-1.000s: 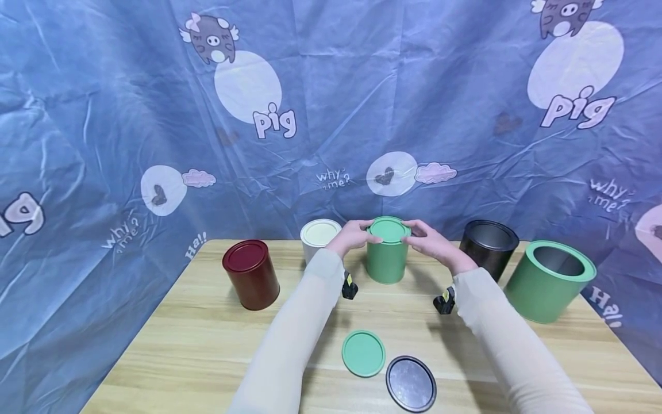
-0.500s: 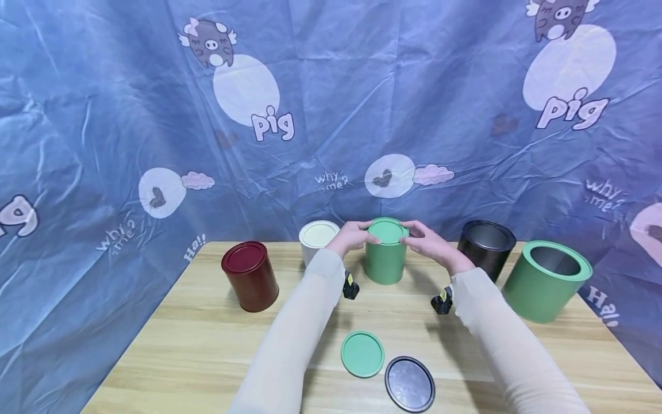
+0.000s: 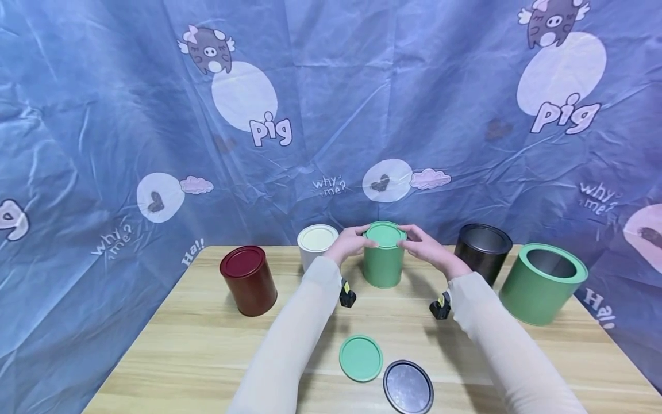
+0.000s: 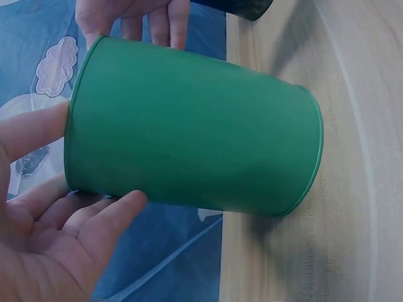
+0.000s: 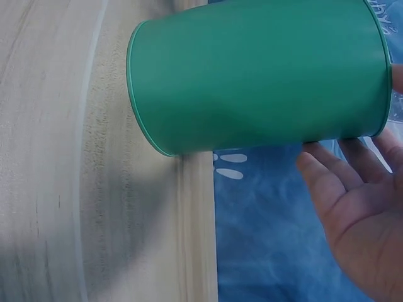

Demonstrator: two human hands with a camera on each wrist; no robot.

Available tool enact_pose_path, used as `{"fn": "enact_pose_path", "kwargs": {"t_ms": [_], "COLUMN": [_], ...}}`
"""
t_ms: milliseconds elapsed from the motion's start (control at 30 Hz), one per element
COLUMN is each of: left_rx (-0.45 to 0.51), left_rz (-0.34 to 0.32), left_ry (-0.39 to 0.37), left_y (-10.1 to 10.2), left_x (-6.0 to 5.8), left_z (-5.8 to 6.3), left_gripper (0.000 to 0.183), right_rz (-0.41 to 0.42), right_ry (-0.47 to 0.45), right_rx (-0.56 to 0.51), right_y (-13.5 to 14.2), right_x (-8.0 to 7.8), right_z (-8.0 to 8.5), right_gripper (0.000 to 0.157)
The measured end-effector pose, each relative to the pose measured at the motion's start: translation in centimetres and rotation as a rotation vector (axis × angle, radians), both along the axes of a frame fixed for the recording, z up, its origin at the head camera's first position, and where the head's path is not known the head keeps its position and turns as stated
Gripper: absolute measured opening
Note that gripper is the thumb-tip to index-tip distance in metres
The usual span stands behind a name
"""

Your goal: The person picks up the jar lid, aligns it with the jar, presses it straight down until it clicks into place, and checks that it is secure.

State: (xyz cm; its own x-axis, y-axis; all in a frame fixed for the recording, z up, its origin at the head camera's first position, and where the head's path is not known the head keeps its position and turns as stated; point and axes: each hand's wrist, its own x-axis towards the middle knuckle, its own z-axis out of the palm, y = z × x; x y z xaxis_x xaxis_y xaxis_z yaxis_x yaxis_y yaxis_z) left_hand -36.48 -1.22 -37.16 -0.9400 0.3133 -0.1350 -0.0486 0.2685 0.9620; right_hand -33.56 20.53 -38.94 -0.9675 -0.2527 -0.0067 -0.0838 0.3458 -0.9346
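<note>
A green can (image 3: 383,269) with a green lid (image 3: 385,234) on top stands upright near the table's back edge. On its left, my left hand (image 3: 349,243) grips the upper end, thumb and fingers around the rim. My right hand (image 3: 425,247) holds the same end from the right, its thumb near the front of the rim. In the left wrist view, the can's green wall (image 4: 189,129) shows with fingers beneath and beside it. The right wrist view has the wall (image 5: 258,75) too, with the right fingers (image 5: 321,173) along its side; part of that hand is cut off.
A dark red lidded can (image 3: 250,282) and a white lidded can (image 3: 316,238) stand to the left. To the right are a black open can (image 3: 482,253) and a larger green open can (image 3: 540,287). A loose green lid (image 3: 361,359) and black lid (image 3: 408,387) lie in front.
Everything in the head view has shifted slightly down and left, as the camera tilts. Both hands stay at the green can's upper end, and the can still stands in place.
</note>
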Motion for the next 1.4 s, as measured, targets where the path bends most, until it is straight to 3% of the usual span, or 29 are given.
{"fn": "enact_pose_path", "kwargs": {"t_ms": [200,467,733,1167,1400], "left_rx": [0.052,0.02,0.03,0.059,0.086], "left_rz": [0.02,0.006,0.0,0.016,0.007], "left_ry": [-0.015,0.009,0.013,0.011,0.0], "left_y": [0.1,0.2,0.1,0.1,-0.1], "left_x": [0.2,0.2,0.4,0.6,0.4], "left_z": [-0.3,-0.3,-0.4,-0.5,-0.8], "left_gripper": [0.068,0.066,0.067,0.066,0.064], "right_rz": [0.019,0.016,-0.004,-0.021,-0.057], "right_ry": [0.035,0.113,0.117,0.119,0.14], "right_rx": [-0.018,0.04,0.09,0.074,0.029], "right_y": [-0.1,0.3,0.2,0.2,0.2], "right_x": [0.3,0.3,0.3,0.5,0.5], "right_z": [-0.3,-0.6,-0.8,-0.8,-1.8], "right_gripper": [0.059,0.058,0.059,0.059,0.062]}}
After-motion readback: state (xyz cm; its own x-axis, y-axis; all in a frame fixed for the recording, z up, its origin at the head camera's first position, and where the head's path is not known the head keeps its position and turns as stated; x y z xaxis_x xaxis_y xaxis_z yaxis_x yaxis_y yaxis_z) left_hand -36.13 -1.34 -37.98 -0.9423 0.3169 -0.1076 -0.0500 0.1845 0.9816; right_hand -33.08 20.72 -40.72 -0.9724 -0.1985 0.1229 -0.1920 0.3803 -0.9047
